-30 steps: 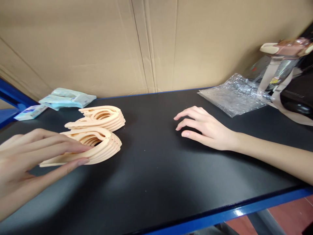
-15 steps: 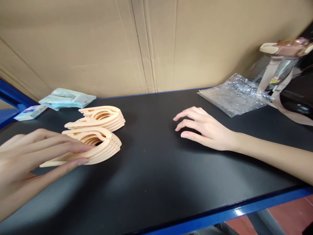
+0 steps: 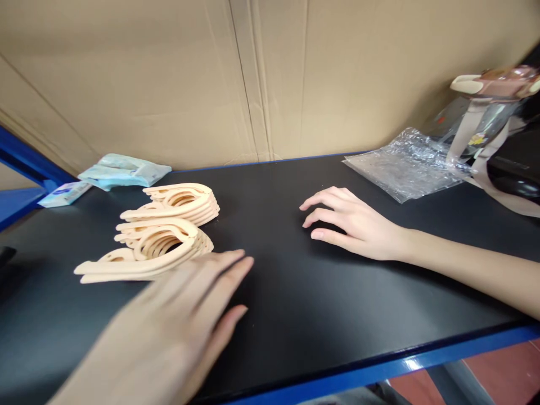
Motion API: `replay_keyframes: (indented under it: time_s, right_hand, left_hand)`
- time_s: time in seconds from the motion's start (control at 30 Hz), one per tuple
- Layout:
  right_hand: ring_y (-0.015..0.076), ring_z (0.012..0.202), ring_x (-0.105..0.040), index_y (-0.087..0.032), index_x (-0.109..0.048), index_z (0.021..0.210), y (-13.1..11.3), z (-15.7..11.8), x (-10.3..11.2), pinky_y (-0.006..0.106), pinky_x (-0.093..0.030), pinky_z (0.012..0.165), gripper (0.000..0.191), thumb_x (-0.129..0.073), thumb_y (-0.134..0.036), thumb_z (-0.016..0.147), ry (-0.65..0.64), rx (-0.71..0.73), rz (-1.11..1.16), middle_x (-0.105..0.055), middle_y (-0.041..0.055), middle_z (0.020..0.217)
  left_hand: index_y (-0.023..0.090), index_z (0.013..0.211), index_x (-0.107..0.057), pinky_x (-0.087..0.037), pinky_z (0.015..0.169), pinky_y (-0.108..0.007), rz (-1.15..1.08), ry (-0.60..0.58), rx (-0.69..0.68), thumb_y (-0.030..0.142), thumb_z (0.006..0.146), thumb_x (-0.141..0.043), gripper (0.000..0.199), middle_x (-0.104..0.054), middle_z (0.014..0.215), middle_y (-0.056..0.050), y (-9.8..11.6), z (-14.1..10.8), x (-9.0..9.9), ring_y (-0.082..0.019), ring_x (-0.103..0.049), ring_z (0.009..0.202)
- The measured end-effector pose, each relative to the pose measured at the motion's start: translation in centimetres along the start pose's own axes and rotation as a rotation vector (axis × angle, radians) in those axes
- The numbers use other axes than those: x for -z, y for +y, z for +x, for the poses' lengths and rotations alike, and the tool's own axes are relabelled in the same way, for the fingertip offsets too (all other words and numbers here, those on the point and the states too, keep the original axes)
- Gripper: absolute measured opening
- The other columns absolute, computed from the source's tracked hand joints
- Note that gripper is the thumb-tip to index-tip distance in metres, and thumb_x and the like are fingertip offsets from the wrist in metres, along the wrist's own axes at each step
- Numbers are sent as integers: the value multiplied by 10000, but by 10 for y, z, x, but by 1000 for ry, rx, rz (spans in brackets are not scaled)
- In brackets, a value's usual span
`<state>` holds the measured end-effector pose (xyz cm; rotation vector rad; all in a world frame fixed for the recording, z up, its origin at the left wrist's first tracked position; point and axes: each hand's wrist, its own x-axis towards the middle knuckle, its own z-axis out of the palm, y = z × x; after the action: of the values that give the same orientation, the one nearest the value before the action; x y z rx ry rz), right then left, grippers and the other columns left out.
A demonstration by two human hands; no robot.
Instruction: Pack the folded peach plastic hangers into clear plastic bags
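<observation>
Two stacks of peach-coloured plastic folding hangers lie on the black tabletop, the far stack (image 3: pixel 185 208) just behind the near stack (image 3: pixel 169 256). My left hand (image 3: pixel 181 315) is in front of the near stack and covers part of its front edge. Its fingers stretch out to the right, a bit blurred, with nothing in them. Whether it touches the hangers I cannot tell. Over on the right, my right hand (image 3: pixel 350 222) rests palm down on the table, fingers apart and slightly bent, holding nothing.
Pale blue tissue packs (image 3: pixel 126 170) lie at the back left. A crumpled clear plastic bag (image 3: pixel 407 163) sits at the back right, beside a clear bottle (image 3: pixel 485 118) with a pink lid and strap. A cardboard wall (image 3: pixel 169 84) closes off the back. Blue edging (image 3: pixel 405 363) runs along the table's front.
My left hand has come off the near hanger stack and swung right and toward me, uncovering the stack's left part. My right hand stays in place. The view has shifted slightly.
</observation>
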<state>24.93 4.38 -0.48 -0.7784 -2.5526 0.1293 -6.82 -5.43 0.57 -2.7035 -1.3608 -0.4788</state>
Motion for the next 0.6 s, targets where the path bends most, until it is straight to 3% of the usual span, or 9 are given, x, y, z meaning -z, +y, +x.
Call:
replay_keyframes:
  time_s: [0.1, 0.17, 0.33, 0.6]
  right_hand:
    - [236, 1169, -532, -190, -668, 1034, 0, 0, 0, 442, -377, 1019, 310, -459, -418, 1012, -20, -4, -16, -616, 110, 1228]
    - [242, 1177, -533, -188, -667, 1039, 1, 0, 0, 452, -379, 1021, 308, -464, -417, 1010, -25, -12, -31, -616, 115, 1232]
    - [237, 1098, -587, -191, -647, 1067, 4, 0, -2, 463, -422, 995, 277, -479, -402, 1004, -46, -28, -61, -630, 109, 1197]
    - [237, 1102, -583, -170, -602, 1165, 5, 1, -1, 439, -473, 994, 311, -457, -396, 1009, -108, -18, -97, -602, 112, 1225]
  left_hand:
    - [185, 1434, -514, -575, 960, -439, 215, 2, -194, 360, 983, -377, 502, -604, 1383, -142, 26, 28, -23, -308, -611, 1229]
    - [100, 1356, -579, -561, 977, -421, 270, -43, -196, 331, 1000, -325, 494, -594, 1384, -181, 30, 50, -33, -307, -604, 1239]
    - [57, 1381, -537, -486, 1054, -492, 210, -112, -107, 331, 1010, -342, 501, -536, 1435, -206, 23, 89, -44, -340, -530, 1314]
    - [110, 1401, -522, -440, 1109, -451, 79, -64, -84, 345, 1028, -294, 496, -525, 1467, -136, 13, 92, -52, -272, -488, 1360]
